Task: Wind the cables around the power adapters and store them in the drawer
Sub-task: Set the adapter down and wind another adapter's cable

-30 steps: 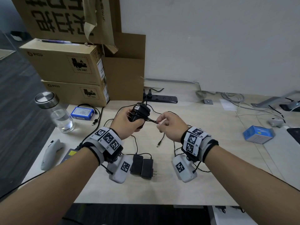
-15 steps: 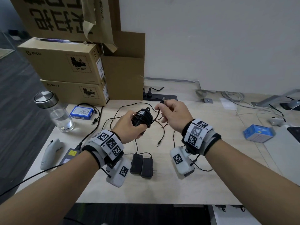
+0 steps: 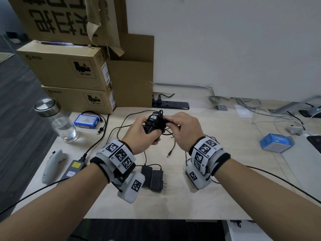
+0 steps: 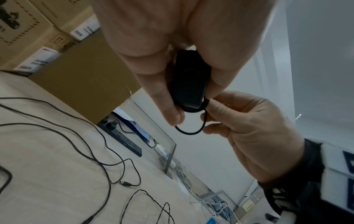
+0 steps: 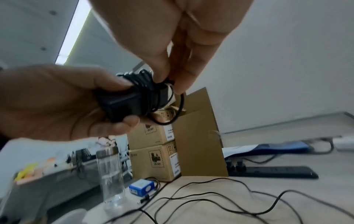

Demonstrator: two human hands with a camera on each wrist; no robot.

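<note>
The left hand (image 3: 140, 134) is curled round a black, rounded plastic power adapter (image 3: 153, 124), thumb on one flank and fingers on the other, holding it above the pale wooden desk (image 3: 217, 197); the right hand (image 3: 184, 129), just at its 3 o'clock, pinches the adapter's thin black cable (image 5: 153, 89) between thumb and forefinger against the adapter's far end; in the right wrist view several turns of that cable lie wrapped round the adapter's body, and one loose loop hangs below the pinching fingers (image 5: 184, 78); in the left wrist view the same loop (image 4: 191, 131) curves under the adapter (image 4: 188, 80) between the two hands.

From the hands, at 6 o'clock, the rest of the cable trails down to the desk and ends in a barrel plug (image 3: 169, 154); further toward 6 o'clock two more black power adapters (image 3: 152, 177) lie side by side, touching, with metal prongs toward the right; at 9 o'clock stand a clear glass bottle with a steel lid (image 3: 57, 119) and a small blue battery pack (image 3: 86, 121); at 12 o'clock a black power strip (image 3: 173, 105) lies against the wall; at 11 o'clock brown cardboard boxes (image 3: 69, 72) are stacked; at 3 o'clock, well apart, sits a small blue carton (image 3: 276, 142); no drawer shows clearly in any view.
</note>
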